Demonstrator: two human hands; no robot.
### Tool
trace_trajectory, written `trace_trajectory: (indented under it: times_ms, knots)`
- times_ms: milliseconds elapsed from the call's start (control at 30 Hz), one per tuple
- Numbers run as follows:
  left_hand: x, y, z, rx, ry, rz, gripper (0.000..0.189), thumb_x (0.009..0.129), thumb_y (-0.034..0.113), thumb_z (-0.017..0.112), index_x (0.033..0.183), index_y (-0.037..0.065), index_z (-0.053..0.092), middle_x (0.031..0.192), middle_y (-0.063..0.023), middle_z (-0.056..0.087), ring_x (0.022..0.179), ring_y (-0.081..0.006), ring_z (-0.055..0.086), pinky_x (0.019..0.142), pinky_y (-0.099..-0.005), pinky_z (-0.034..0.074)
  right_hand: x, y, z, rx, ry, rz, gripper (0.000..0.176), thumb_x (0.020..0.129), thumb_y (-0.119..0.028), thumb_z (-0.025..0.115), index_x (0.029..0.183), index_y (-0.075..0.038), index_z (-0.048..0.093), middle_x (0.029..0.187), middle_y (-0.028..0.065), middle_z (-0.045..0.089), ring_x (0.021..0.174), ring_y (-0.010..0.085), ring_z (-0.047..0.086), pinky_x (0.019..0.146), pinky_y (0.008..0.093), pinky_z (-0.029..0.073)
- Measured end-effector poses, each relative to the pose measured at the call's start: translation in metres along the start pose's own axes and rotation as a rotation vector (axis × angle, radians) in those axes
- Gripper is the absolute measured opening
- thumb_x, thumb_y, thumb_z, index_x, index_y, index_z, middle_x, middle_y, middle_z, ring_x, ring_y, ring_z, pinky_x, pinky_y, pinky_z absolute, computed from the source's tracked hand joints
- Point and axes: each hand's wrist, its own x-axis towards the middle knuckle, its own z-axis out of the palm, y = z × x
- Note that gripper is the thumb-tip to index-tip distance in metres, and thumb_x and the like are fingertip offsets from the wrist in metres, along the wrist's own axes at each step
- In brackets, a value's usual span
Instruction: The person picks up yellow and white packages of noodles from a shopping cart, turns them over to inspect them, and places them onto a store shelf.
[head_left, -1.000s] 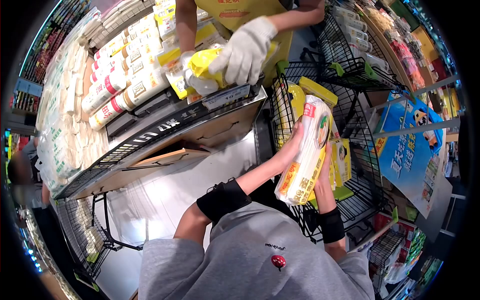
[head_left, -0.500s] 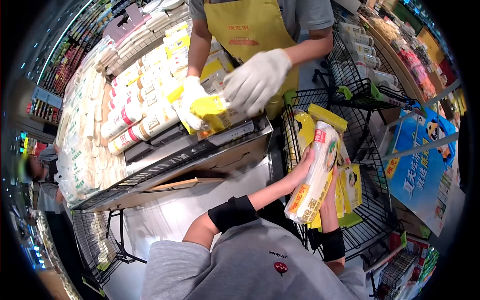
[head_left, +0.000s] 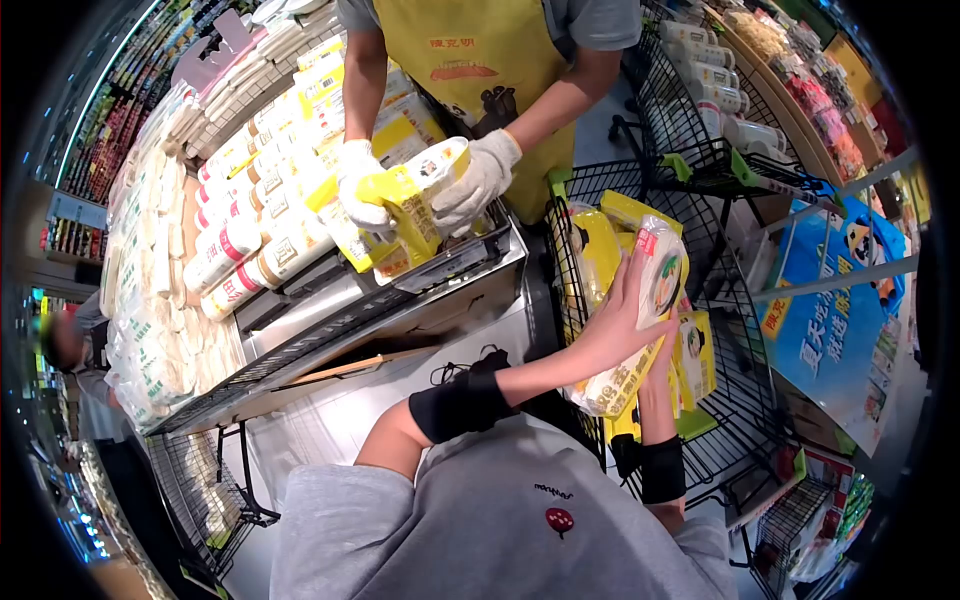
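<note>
A long clear-wrapped pack of dried noodles (head_left: pixel 664 270) with a red label is held slantwise above the shopping cart. My left hand (head_left: pixel 618 328) lies across the middle of the pack, fingers wrapped over it. My right hand (head_left: pixel 659 378) grips the pack's right side lower down, its fingers partly hidden behind it. Beneath, in the cart (head_left: pixel 735 420), lie several yellow noodle packets (head_left: pixel 694 350). Across from me, a person in a yellow apron (head_left: pixel 455 65) holds a yellow packet (head_left: pixel 412 205) between two white-gloved hands (head_left: pixel 478 180).
On the left, a display stand (head_left: pixel 330 365) carries rows of rolled noodle packs (head_left: pixel 268 270) and many white packs (head_left: pixel 150 330). A second cart (head_left: pixel 715 150) with wrapped rolls stands at the back right. A blue poster board (head_left: pixel 840 310) leans at the right.
My left hand has shifted from the pack's left edge to across its middle. The gloved person has lifted and turned the yellow packet, now with both hands on it. The view has shifted slightly.
</note>
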Motion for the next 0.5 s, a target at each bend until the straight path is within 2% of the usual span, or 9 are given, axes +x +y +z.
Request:
trace_trajectory:
  times_ms: [100,133,233,267,367,467,500]
  knots:
    - [0.017,-0.004,-0.012,-0.305,-0.180,-0.332,0.081,0.075,0.028,0.064,0.132,-0.001,0.015,0.119,-0.0249,0.044,0.109,-0.0307,0.048,0.090,-0.0346,0.039,-0.006,-0.006,-0.002,-0.054,-0.010,0.021,0.057,0.089,-0.045,0.035,0.131,-0.007,0.032,0.127,0.0118,0.043,0.113,0.0238,0.045,0.094,0.0356,0.038]
    - [0.018,-0.006,-0.016,-0.341,-0.178,-0.313,0.068,0.076,0.028,0.065,0.125,-0.002,0.029,0.105,-0.0164,0.055,0.093,-0.0230,0.057,0.081,-0.0313,0.043,-0.009,-0.007,-0.002,-0.040,-0.003,0.025,0.056,0.089,-0.044,0.035,0.130,-0.006,0.033,0.126,0.0117,0.044,0.111,0.0233,0.047,0.093,0.0355,0.039]
    - [0.020,-0.019,-0.012,-0.775,-0.272,-0.293,0.058,0.079,0.030,0.062,0.121,-0.002,0.038,0.105,-0.0127,0.056,0.092,-0.0155,0.056,0.080,-0.0275,0.044,-0.012,-0.010,-0.004,-0.095,0.003,-0.054,0.056,0.089,-0.045,0.036,0.129,-0.006,0.034,0.125,0.0115,0.045,0.109,0.0232,0.048,0.092,0.0354,0.040]
    - [0.019,-0.020,-0.012,-0.839,-0.292,-0.289,0.049,0.085,0.031,0.056,0.118,-0.001,0.042,0.105,-0.0095,0.055,0.091,-0.0111,0.055,0.079,-0.0251,0.044,-0.012,-0.010,-0.005,-0.139,-0.028,-0.067,0.057,0.089,-0.046,0.035,0.130,-0.005,0.033,0.125,0.0114,0.045,0.110,0.0234,0.048,0.092,0.0352,0.040]
    - [0.019,-0.023,-0.007,-1.111,-0.334,-0.382,0.048,0.089,0.035,0.049,0.120,-0.001,0.040,0.106,-0.0095,0.055,0.091,-0.0115,0.054,0.080,-0.0250,0.044,-0.018,-0.009,-0.002,-0.114,0.000,-0.033,0.059,0.089,-0.048,0.034,0.131,-0.006,0.032,0.127,0.0110,0.043,0.110,0.0233,0.048,0.092,0.0346,0.040]
    - [0.016,-0.023,-0.006,-1.165,-0.352,-0.510,0.051,0.092,0.039,0.040,0.124,0.000,0.037,0.111,-0.0103,0.052,0.096,-0.0125,0.052,0.083,-0.0256,0.042,-0.025,-0.006,0.013,-0.136,0.109,-0.090,0.061,0.088,-0.050,0.034,0.131,-0.006,0.032,0.128,0.0112,0.042,0.111,0.0233,0.047,0.093,0.0341,0.039]
    - [0.015,-0.024,-0.002,-1.172,-0.342,-0.485,0.052,0.092,0.040,0.039,0.125,0.000,0.035,0.112,-0.0105,0.051,0.097,-0.0130,0.051,0.085,-0.0259,0.042,-0.025,-0.004,0.016,-0.146,0.140,-0.109,0.062,0.088,-0.051,0.034,0.131,-0.007,0.032,0.128,0.0112,0.042,0.111,0.0233,0.047,0.093,0.0341,0.039]
